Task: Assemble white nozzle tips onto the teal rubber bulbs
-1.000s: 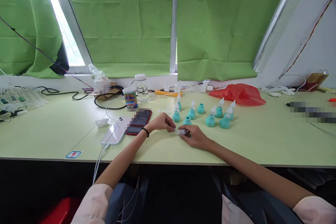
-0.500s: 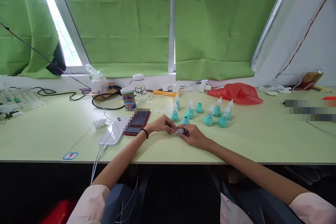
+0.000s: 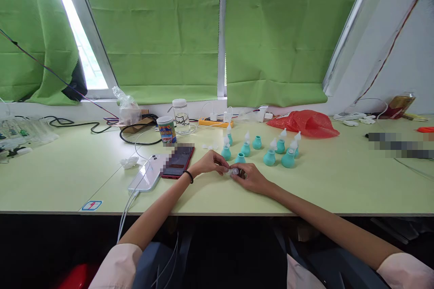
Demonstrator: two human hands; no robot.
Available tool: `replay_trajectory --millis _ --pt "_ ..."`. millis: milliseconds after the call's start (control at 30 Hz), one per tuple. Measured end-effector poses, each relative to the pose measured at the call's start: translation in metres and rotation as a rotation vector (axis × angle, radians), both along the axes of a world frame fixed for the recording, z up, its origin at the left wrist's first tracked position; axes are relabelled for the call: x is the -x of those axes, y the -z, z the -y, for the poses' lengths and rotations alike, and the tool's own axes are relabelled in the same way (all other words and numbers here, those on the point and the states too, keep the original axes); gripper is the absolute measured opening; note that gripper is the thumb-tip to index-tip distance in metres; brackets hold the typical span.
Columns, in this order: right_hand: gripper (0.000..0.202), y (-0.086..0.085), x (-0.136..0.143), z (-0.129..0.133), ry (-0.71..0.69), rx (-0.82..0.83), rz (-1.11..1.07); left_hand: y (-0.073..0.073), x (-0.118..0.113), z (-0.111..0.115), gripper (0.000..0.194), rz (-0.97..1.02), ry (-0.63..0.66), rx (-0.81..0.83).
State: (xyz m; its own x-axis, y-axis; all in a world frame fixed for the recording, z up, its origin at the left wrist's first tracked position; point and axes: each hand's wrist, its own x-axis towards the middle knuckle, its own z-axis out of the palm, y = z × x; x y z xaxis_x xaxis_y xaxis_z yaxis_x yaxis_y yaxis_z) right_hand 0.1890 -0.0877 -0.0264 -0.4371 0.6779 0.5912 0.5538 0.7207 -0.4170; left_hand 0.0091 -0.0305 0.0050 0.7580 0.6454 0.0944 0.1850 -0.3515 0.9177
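My left hand (image 3: 210,163) is closed in a pinch at the left end of a small clear plastic nozzle (image 3: 234,171). Fingers of my right hand (image 3: 251,178) grip the same piece from the right, low over the table. Part of it is hidden by my fingertips. Just beyond stands an uncapped turquoise rubber bulb (image 3: 240,158), and farther back is another open bulb (image 3: 257,142). Several nasal aspirators, turquoise bulbs with translucent tips, stand around them, such as one aspirator (image 3: 288,159) on the right and another (image 3: 225,151) on the left.
Small translucent pieces (image 3: 210,146) lie behind my left hand. Left of it are a red-edged phone (image 3: 178,162), a white phone (image 3: 147,174) with a cable, a patterned tub (image 3: 166,131) and a clear jar (image 3: 181,117). A red plastic bag (image 3: 305,123) sits at the back right.
Both hands stay together at the nozzle, with only slight finger movement. The whole view has shifted a little as the head moved; the bulbs stand as before.
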Motion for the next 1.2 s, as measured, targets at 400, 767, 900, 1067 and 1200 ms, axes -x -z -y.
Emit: replay_trajectory --millis 400,767,900,1067,1200 --pt "0.019 -0.0022 -0.0012 0.0014 -0.035 -0.006 0.006 0.0012 -0.0022 0.0014 0.025 0.014 0.021 0.073" --pt "0.018 -0.001 0.0022 0.0004 -0.048 0.044 -0.093 0.0033 -0.0033 0.0061 0.024 0.131 0.037 0.302" --pt "0.02 -0.0043 0.0042 0.0029 -0.042 0.037 -0.117 0.0037 -0.0039 0.0062 0.027 0.17 0.076 0.437" --pt "0.02 -0.0046 0.0045 0.0047 -0.062 -0.008 -0.102 0.0049 -0.0045 0.0083 0.033 0.204 0.079 0.47" --pt "0.018 -0.0025 0.0045 0.0036 -0.08 -0.009 -0.091 0.0071 -0.0069 0.01 0.037 0.254 0.068 0.43"
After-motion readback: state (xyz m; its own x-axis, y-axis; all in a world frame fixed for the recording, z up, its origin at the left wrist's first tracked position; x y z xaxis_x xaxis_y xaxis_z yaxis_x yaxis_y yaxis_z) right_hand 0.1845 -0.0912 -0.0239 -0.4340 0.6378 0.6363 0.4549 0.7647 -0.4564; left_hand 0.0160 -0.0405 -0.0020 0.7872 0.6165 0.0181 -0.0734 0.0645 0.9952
